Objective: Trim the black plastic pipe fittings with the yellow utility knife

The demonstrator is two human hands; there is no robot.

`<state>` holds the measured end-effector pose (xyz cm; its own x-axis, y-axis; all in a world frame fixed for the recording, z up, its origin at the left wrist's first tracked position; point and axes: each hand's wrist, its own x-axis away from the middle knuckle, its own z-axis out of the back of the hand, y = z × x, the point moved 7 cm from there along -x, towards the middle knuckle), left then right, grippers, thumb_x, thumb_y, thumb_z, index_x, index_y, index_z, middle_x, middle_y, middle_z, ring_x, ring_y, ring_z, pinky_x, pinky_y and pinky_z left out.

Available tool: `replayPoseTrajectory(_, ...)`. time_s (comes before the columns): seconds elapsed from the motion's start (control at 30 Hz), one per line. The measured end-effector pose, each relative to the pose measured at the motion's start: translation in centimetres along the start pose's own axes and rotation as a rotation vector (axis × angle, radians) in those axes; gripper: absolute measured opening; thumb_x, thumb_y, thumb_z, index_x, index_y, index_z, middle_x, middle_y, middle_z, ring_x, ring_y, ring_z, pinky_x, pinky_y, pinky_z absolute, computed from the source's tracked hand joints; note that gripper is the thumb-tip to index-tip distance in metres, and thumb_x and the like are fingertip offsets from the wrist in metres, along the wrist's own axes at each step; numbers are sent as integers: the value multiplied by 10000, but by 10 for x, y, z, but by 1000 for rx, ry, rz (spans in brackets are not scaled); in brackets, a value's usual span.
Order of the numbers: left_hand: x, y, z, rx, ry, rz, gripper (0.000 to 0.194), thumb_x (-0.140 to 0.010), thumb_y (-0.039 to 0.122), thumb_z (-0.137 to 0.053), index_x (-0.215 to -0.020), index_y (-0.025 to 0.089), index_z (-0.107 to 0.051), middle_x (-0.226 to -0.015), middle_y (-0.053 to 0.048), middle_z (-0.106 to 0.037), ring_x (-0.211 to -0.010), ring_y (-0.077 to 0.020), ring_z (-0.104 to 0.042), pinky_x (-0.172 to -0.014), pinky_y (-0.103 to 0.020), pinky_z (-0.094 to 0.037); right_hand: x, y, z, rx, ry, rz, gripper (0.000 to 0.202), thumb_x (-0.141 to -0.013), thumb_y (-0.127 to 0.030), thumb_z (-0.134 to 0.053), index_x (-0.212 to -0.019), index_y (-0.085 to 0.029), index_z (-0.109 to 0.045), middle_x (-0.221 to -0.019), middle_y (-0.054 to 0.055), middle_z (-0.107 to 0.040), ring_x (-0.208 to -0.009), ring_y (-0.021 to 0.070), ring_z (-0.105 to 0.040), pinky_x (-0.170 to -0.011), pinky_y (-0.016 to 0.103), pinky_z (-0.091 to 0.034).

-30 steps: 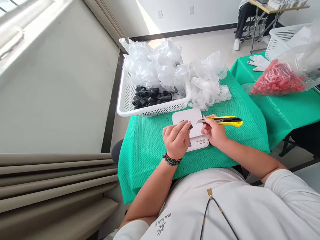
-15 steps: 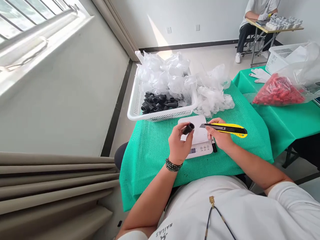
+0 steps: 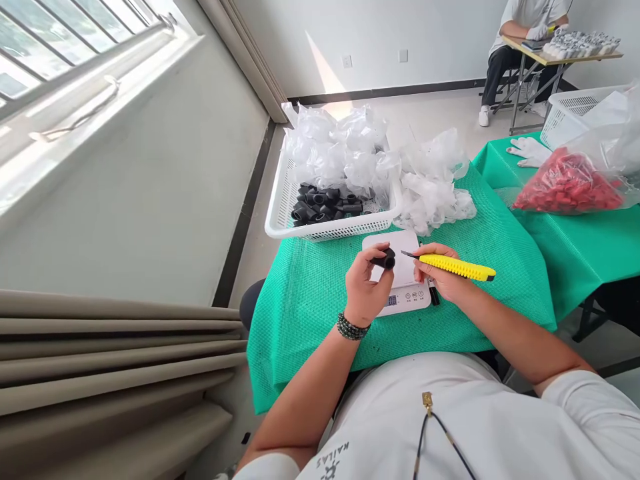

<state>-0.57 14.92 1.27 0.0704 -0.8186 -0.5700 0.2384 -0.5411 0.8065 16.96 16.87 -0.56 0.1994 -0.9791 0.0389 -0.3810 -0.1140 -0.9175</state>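
Note:
Between the thumb and fingers of my left hand [image 3: 369,283] is a black pipe fitting [image 3: 385,259], its round opening facing me. My right hand [image 3: 443,272] grips a yellow utility knife [image 3: 463,267]; the blade is out and points left, a short gap from the fitting. Both hands hover over a white digital scale [image 3: 407,300], whose display is partly covered by my left hand. A black marker-like stick [image 3: 435,293] lies against the scale's right side. Beyond the scale, a white basket [image 3: 333,233] holds more black fittings [image 3: 320,203] and clear plastic bags [image 3: 340,143].
Crumpled plastic bags [image 3: 435,193] lie right of the basket on the green cloth [image 3: 310,300]. On the neighbouring table are a bag of red pieces [image 3: 570,183], a white glove [image 3: 530,151] and another basket [image 3: 565,117]. A seated person [image 3: 523,33] works at a far table.
The fitting has been turned in my left hand, its opening now angled more toward me. My right hand has rolled the knife, showing its yellow ridged side. The view has shifted slightly.

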Motion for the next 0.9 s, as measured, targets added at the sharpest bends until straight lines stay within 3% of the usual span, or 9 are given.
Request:
replayPoseTrajectory(0.23,-3,0,4,-8,6,-2,207,-910,100,-627,-1086,208,-634,-1285,-168,-718,-1265,-280,-720,-929,-416,-653,5,6,-6,-35,-107,-114,311,-760,-389,-917,-927,-207,-728,-582,-25,-711,-525,150,-707,-469,215,-546)
replayPoseTrajectory(0.4,-4,0,5,-44,12,-29,249,-882,69,-640,-1085,212,-656,-1288,-141,-698,-1233,-265,-726,-968,-431,-653,3,12,-2,-84,-63,-187,397,-686,-415,-964,-922,-206,-722,-778,-17,-753,-574,152,-759,-470,213,-583)
replayPoseTrajectory(0.63,-9,3,14,-165,81,-32,252,-829,62,-652,-1026,215,-691,-1202,-98,-718,-1144,-233,-732,-808,-329,-653,7,6,-3,-55,-84,-209,441,-651,-327,-986,-997,-207,-741,-894,6,-748,-749,162,-787,-568,219,-630)
replayPoseTrajectory(0.77,-10,1,16,-234,95,0,264,-803,57,-633,-1001,216,-705,-1183,-90,-719,-1111,-232,-731,-780,-331,-637,6,3,0,-99,-88,-170,512,-664,-453,-995,-1025,-216,-718,-867,6,-718,-785,165,-748,-559,233,-614)
replayPoseTrajectory(0.9,-8,-1,16,-289,87,13,270,-777,59,-649,-981,221,-723,-1170,-84,-722,-1139,-261,-714,-918,-429,-634,2,1,6,-122,-50,-85,533,-691,-631,-937,-878,-211,-667,-683,-32,-628,-629,138,-661,-485,232,-544)
